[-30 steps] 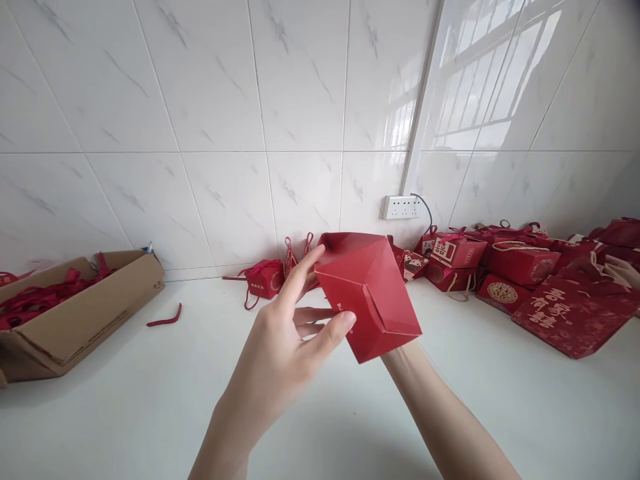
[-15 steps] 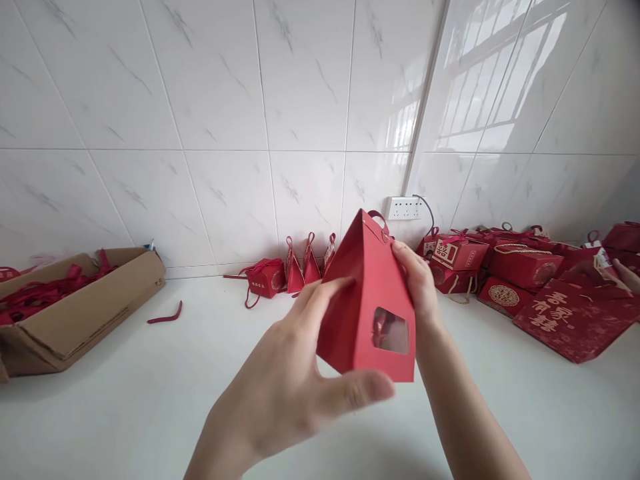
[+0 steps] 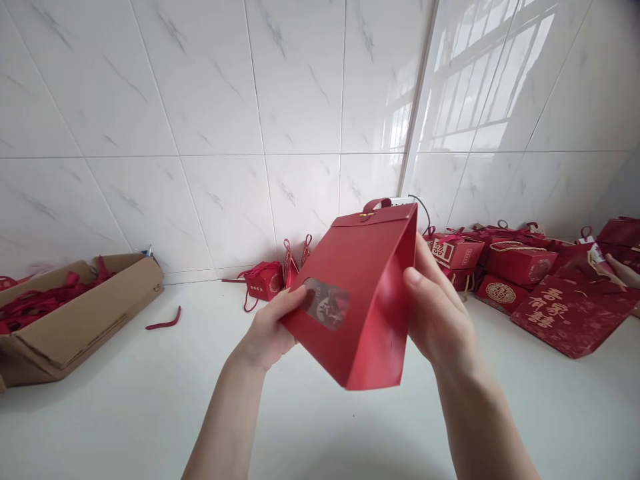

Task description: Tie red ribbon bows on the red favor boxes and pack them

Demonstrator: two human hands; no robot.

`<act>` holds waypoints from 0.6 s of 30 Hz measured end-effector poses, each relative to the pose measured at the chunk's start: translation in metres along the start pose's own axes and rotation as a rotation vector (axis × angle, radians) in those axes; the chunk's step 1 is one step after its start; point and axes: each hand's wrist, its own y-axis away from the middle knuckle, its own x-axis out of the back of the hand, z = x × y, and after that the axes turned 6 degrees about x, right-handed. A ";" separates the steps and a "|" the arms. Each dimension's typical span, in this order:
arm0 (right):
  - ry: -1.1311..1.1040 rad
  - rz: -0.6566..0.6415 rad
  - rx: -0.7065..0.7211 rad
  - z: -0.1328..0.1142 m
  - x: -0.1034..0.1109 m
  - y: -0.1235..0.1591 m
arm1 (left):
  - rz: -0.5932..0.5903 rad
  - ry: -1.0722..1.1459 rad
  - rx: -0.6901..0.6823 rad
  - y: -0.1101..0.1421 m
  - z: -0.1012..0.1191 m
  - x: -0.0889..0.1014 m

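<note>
I hold a red paper gift box (image 3: pixel 365 293) with a small clear window and a ribbon loop on top, raised above the white counter (image 3: pixel 125 407) in the middle of the view. My left hand (image 3: pixel 270 330) grips its left side, fingers by the window. My right hand (image 3: pixel 437 313) grips its right side, thumb pressed on the side panel. The box is tilted, its top leaning away to the right.
An open cardboard carton (image 3: pixel 70 313) with red ribbons lies at the left. A loose red ribbon (image 3: pixel 164 321) lies beside it. Small red boxes (image 3: pixel 265 280) stand at the tiled wall. Several red gift boxes and bags (image 3: pixel 530 273) are piled at the right, where another person's hand (image 3: pixel 623 270) shows.
The box has been turned in my hands: first its bottom faced me, then a narrow side, now the window face. My left hand moved from the front to the left side.
</note>
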 end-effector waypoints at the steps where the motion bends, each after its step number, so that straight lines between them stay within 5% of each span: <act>1: 0.014 -0.023 0.005 -0.001 -0.001 0.001 | 0.010 0.047 0.013 -0.001 -0.001 0.001; 12: -0.044 -0.090 0.065 -0.008 -0.005 0.008 | -0.066 0.180 0.040 -0.009 -0.006 0.011; 18: -0.024 0.076 -0.080 0.001 0.004 0.000 | 0.069 -0.138 -0.109 0.003 0.000 -0.012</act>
